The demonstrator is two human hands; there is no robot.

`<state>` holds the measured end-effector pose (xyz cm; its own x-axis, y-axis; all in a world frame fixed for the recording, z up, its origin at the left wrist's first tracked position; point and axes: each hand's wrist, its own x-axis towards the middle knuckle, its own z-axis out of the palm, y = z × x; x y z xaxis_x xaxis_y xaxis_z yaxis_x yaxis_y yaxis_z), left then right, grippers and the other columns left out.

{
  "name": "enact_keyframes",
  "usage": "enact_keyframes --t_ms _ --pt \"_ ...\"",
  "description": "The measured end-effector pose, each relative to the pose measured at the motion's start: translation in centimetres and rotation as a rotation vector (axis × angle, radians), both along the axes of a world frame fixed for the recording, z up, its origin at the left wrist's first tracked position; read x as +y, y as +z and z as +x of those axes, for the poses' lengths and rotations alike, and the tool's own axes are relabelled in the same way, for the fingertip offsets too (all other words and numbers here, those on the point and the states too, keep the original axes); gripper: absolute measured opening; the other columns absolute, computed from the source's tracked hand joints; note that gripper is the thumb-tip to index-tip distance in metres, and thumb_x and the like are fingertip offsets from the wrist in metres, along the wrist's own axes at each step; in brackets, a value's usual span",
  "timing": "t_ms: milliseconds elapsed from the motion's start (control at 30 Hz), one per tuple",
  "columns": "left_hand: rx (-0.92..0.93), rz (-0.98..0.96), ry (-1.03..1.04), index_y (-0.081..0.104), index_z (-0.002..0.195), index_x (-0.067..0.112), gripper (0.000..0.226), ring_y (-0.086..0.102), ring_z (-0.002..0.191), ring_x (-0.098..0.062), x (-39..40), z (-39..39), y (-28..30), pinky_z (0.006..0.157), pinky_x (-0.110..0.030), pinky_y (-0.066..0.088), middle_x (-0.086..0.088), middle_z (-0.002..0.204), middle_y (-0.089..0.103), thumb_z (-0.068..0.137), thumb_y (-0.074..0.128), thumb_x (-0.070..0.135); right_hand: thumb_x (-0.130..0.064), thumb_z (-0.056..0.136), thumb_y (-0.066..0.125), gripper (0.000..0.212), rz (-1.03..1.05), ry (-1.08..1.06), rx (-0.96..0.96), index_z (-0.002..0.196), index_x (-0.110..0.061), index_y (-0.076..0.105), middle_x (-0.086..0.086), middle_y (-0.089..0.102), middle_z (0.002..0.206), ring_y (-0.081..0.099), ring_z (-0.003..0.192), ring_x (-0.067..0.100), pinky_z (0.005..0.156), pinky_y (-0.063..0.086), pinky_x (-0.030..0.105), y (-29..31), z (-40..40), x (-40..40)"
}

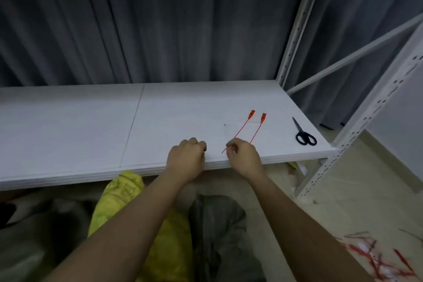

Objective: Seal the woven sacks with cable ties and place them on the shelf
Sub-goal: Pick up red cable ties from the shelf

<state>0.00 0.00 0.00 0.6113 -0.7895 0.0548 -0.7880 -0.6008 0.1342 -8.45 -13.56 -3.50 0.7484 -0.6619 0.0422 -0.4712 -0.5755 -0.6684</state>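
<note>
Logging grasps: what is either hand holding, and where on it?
The right hand pinches a thin red plastic cable tie near its tail end; the left hand appears empty.

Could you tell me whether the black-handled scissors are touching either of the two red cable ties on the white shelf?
Apart. The head view shows bare white shelf between the black-handled scissors and the red cable ties.

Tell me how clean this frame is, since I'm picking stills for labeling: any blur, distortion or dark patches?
Head view: wide-angle distortion bows the shelf edge and tilts the rack upright; the sacks below sit in dim shadow, soft and low in detail; the red cable ties and scissors read clearly under even light; no glare.
</note>
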Motion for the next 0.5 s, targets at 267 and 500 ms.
enact_keyframes --t_ms 267,500 --pt "-0.018 0.057 -0.057 0.054 0.12 0.013 0.028 0.051 0.106 -0.025 -8.3 1.8 -4.6 0.081 -0.033 0.044 -0.008 0.118 0.055 0.097 0.039 0.018 -0.018 0.094 0.053 0.023 -0.168 -0.138 0.007 0.108 -0.008 0.067 0.008 0.069 0.105 0.062 0.093 0.02 0.077 0.044 0.021 -4.0 1.0 -9.6" --pt "-0.044 0.019 -0.123 0.043 0.135 0.016 0.039 0.044 0.121 -0.022 -13.3 2.6 -7.8 0.093 -0.032 0.04 -0.004 0.136 0.046 0.098 0.035 0.022 -0.012 0.097 0.042 0.043 -0.474 -0.076 0.249 0.14 -0.013 0.042 0.006 0.04 0.147 0.036 0.131 0.026 0.105 0.033 0.032 -5.0 3.7 -15.4"
